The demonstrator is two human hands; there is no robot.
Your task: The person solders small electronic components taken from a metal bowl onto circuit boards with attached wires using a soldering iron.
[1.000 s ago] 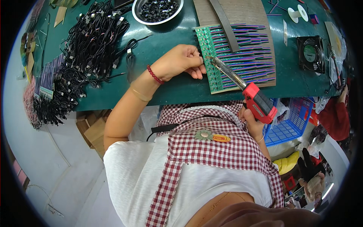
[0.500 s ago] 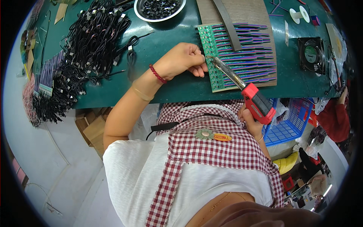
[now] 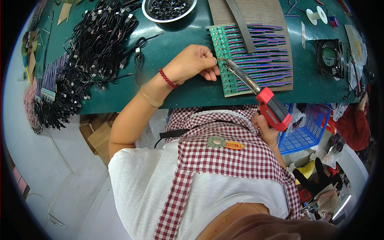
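My right hand (image 3: 265, 129) is wrapped round the red and black handle of a soldering iron (image 3: 247, 80). The iron's metal tip rests over the left edge of a panel of small green circuit boards (image 3: 221, 48). Close beside that tip, my left hand (image 3: 200, 63) is closed in a pinch at the boards' edge; whatever is between its fingers is hidden. Thin multicoloured wires (image 3: 264, 66) run rightward from the boards in rows. A flat grey bar (image 3: 242, 28) lies across the upper wires.
Heaped black cables (image 3: 102, 40) with metal plugs cover the table's left side. Behind my left hand stands a white bowl (image 3: 192, 11) of small black parts. To the right are a small fan (image 3: 330, 59) and a white spool (image 3: 316, 16). A blue crate (image 3: 304, 136) sits below the table edge.
My hands and the iron have hardly moved. At the lower right, dark and yellow things in the background have shifted.
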